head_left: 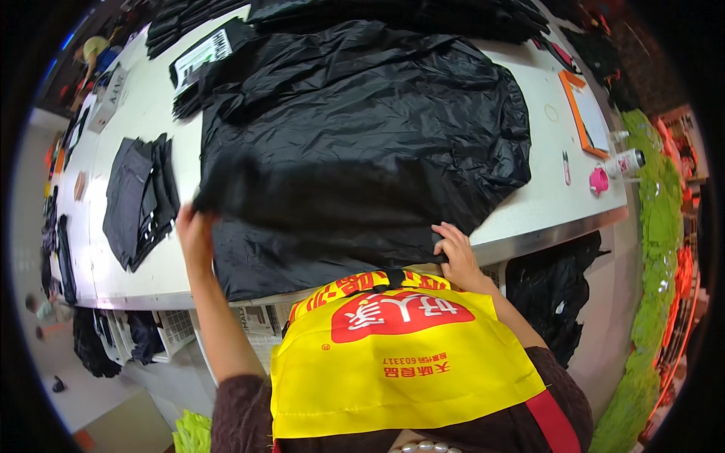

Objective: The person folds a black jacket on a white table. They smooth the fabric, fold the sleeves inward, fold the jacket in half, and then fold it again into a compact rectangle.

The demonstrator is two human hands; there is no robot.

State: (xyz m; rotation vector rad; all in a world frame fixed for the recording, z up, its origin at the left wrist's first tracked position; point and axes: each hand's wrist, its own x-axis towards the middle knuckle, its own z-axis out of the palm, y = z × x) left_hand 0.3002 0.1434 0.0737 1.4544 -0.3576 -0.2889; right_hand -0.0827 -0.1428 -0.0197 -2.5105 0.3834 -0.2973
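Note:
A folded black cloth piece (332,196), blurred by motion, stretches between my hands over the near part of a crinkled, shiny black sheet (362,113). My left hand (198,226) is closed on its left end, lifted a little off the sheet. At the right end, my right hand (455,248) has its fingers curled over the cloth's edge, pinching it near the table's front edge. The black sheet spreads over the middle of the white table (521,219).
Dark folded cloth pieces (136,200) lie on the left. Behind them is a black stack with a white label (204,57). More black stacks (408,16) line the back. At right are an orange clipboard (585,113), a bottle (625,162) and a pink object (598,181). Another person (96,57) is far left.

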